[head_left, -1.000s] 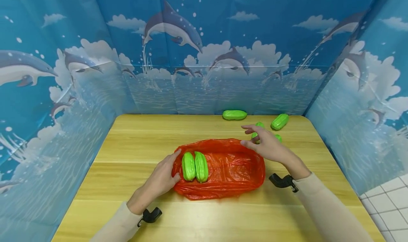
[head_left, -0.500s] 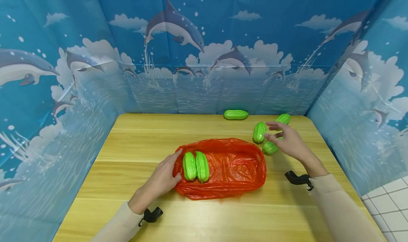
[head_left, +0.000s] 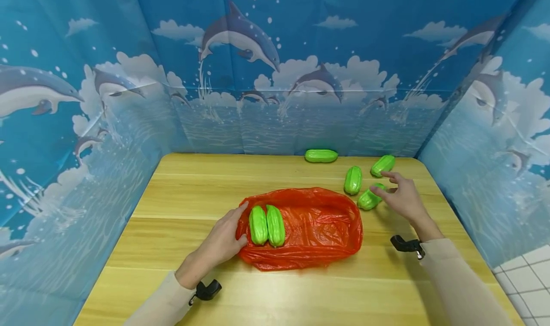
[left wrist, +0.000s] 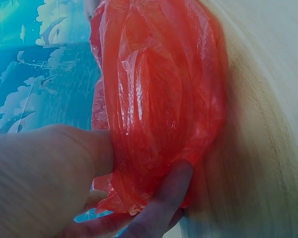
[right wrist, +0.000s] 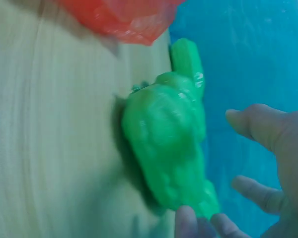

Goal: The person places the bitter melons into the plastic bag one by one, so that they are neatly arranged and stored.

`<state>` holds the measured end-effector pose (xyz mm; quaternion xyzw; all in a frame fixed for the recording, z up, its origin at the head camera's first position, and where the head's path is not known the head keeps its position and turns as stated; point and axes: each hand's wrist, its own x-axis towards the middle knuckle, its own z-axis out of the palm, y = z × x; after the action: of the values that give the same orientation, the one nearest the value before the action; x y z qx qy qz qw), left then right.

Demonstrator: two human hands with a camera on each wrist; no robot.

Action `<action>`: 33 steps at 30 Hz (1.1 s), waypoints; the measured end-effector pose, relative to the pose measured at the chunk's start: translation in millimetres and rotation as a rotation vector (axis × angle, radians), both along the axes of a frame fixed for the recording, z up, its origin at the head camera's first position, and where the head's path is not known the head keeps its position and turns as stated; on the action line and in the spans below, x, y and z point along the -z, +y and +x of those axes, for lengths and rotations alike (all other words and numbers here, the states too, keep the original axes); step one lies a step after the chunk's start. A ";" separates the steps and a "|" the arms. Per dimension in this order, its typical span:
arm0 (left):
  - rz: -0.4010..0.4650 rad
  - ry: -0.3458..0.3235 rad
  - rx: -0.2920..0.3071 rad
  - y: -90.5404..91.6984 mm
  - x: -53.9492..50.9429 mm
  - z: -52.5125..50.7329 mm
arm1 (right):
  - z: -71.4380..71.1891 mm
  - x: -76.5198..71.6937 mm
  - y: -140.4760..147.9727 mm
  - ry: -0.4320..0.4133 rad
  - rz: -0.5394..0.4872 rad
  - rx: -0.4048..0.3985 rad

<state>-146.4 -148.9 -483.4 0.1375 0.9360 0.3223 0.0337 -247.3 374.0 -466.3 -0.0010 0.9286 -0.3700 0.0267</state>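
My left hand [head_left: 219, 238] holds the left end of an open red plastic bag [head_left: 318, 259]. In the left wrist view, the fingers [left wrist: 164, 198] lie about the film of the bag. Two glossy green ribbed gourds [head_left: 276, 226] lie side by side in the bag's left part. Over the table to the right of the bag, my right hand [head_left: 406, 199] hovers with fingers spread and nothing in them. Just beneath it lies another green gourd [head_left: 368, 200], partly covered by the fingers; in the right wrist view this gourd [right wrist: 164, 144] stays apart from the thumb.
More green gourds surround that spot: one upright in view [head_left: 353, 180], a slanted one [head_left: 383, 165] behind my fingers, and one by the back edge [head_left: 321, 155]. A dolphin-print curtain [head_left: 279, 125] borders the wooden table [head_left: 180, 187].
My right hand has moved right, from above the bag's far rim to over the gourd at the right. My left hand stays at the bag's left end. The gourds lie unmoved.
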 end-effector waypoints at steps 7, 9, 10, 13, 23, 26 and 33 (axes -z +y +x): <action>-0.013 -0.006 0.004 0.8 -1.2 -1.3 | -2.4 15.9 4.9 -0.118 -0.042 0.047; -0.014 -0.006 0.007 1.0 -1.4 -1.5 | -4.0 17.0 5.9 -0.149 -0.073 0.045; -0.014 -0.006 0.007 1.1 -1.6 -1.7 | -5.0 17.3 6.2 -0.162 -0.085 0.046; -0.016 -0.009 0.005 1.2 -1.5 -2.3 | -7.7 17.2 6.5 -0.196 -0.132 0.048; -0.040 -0.030 0.005 0.4 -4.5 -2.4 | -14.4 20.1 1.6 -0.255 -0.218 0.066; -0.045 -0.027 0.006 0.6 -5.9 -2.0 | -14.9 19.6 1.2 -0.256 -0.262 0.073; -0.045 -0.017 0.024 3.1 -6.4 -2.2 | -13.1 18.0 10.0 -0.261 -0.301 0.098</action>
<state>-148.6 -145.8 -477.0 0.1452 0.9410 0.3017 0.0484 -260.5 383.9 -484.4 0.0883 0.8504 -0.5025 0.1284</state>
